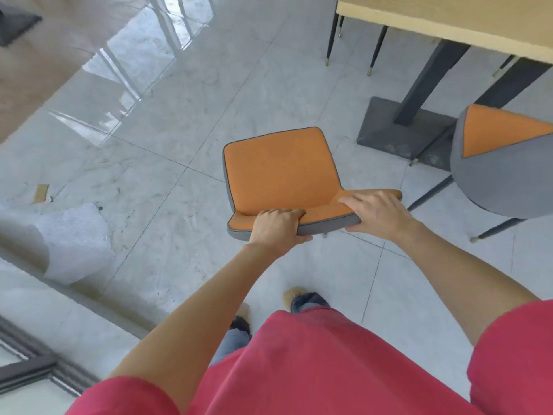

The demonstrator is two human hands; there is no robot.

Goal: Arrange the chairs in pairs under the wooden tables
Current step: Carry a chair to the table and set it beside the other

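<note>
Glossy tiled floor (167,121); chairs (278,172), perhaps cardboard scrap (41,193).

Both hands, left hand (276,227) and right hand (374,212), grip the backrest top of an orange chair (281,172). A second chair (502,163) stands right, near the wooden table (449,16).

Legs of the held chair (281,172) hidden beneath its orange seat, except one foot tip below the backrest. Second chair (502,163) cut off at the right edge. Wooden table (449,22) cropped at the upper right corner. Blurred white bundle (74,241) at left, unidentifiable. Shoes partly covered by the red shirt (314,363).
</note>
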